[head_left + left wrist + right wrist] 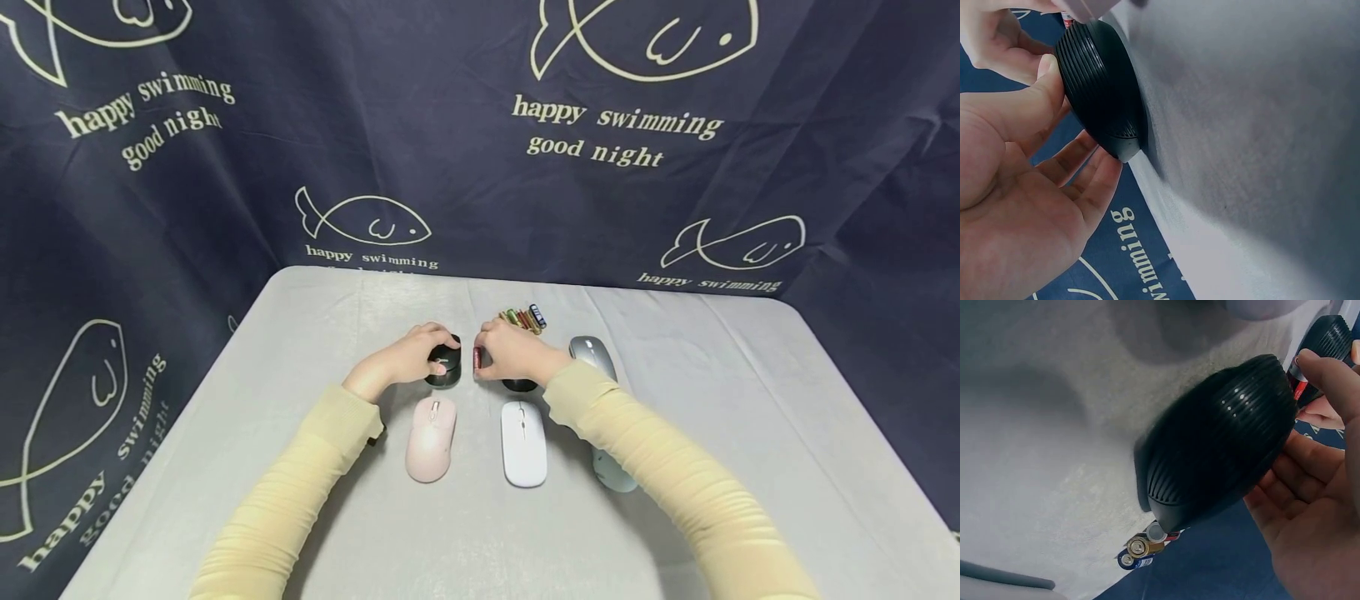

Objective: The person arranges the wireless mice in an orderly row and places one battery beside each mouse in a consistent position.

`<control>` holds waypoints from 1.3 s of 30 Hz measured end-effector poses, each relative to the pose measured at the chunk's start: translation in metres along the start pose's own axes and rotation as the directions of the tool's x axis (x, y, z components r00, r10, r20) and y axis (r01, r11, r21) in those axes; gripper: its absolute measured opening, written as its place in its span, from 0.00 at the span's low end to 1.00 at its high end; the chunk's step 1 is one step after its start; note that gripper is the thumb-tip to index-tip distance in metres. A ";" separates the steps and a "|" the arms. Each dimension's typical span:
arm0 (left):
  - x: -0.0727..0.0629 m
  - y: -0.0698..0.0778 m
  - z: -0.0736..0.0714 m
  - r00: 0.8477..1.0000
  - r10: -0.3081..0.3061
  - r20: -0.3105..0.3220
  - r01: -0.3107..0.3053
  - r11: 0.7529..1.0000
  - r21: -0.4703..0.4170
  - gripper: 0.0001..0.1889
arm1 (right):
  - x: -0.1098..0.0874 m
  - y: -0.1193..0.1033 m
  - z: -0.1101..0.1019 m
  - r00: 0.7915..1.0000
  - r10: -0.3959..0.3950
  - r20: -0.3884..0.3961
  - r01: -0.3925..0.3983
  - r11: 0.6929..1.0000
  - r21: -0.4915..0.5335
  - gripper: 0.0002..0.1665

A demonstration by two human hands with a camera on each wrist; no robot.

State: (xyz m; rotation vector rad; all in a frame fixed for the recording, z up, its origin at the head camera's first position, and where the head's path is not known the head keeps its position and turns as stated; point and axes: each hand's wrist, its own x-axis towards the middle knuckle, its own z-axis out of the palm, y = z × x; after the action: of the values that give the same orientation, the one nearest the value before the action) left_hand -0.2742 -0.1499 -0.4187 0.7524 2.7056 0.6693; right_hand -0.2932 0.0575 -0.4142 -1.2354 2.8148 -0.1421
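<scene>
My left hand (412, 354) grips a black computer mouse (444, 372) by its sides; the left wrist view shows the thumb on the ribbed flank of that mouse (1094, 81) and fingertips at its far end. A small red battery (477, 358) is pinched upright between thumb and finger of my right hand (513, 350), just right of the gripped mouse. Partly beneath the right hand lies a second black mouse (519, 385), seen large in the right wrist view with its ribbed side (1222, 437). The red battery (1299, 387) shows there beside the other mouse (1327, 340).
A row of several batteries (525, 318) lies behind my right hand. Nearer me are a pink mouse (431, 439) and a white mouse (523, 444). To the right are a grey mouse (592, 354) and a pale green mouse (613, 472), partly covered by the right sleeve.
</scene>
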 end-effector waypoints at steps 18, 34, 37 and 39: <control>-0.001 0.003 -0.002 1.000 0.001 -0.002 -0.001 1.000 -0.003 0.23 | 0.002 0.003 0.007 1.000 0.018 0.019 -0.018 1.000 0.014 0.21; -0.003 0.004 -0.001 0.999 0.025 -0.023 -0.025 1.000 0.006 0.22 | 0.001 0.007 0.011 1.000 -0.014 -0.003 0.014 1.000 -0.003 0.25; -0.004 0.004 -0.001 0.999 0.028 -0.024 -0.028 1.000 0.014 0.22 | 0.000 0.007 0.009 1.000 -0.018 -0.003 0.018 1.000 0.002 0.27; -0.003 0.003 0.000 1.000 0.020 -0.022 -0.020 1.000 0.009 0.22 | -0.002 0.007 0.007 1.000 -0.015 -0.004 0.015 1.000 0.005 0.29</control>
State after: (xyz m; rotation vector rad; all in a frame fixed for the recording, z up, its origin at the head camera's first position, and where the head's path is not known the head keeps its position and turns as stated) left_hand -0.2702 -0.1494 -0.4164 0.7802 2.7258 0.6742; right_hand -0.2963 0.0626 -0.4220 -1.2562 2.8072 -0.1522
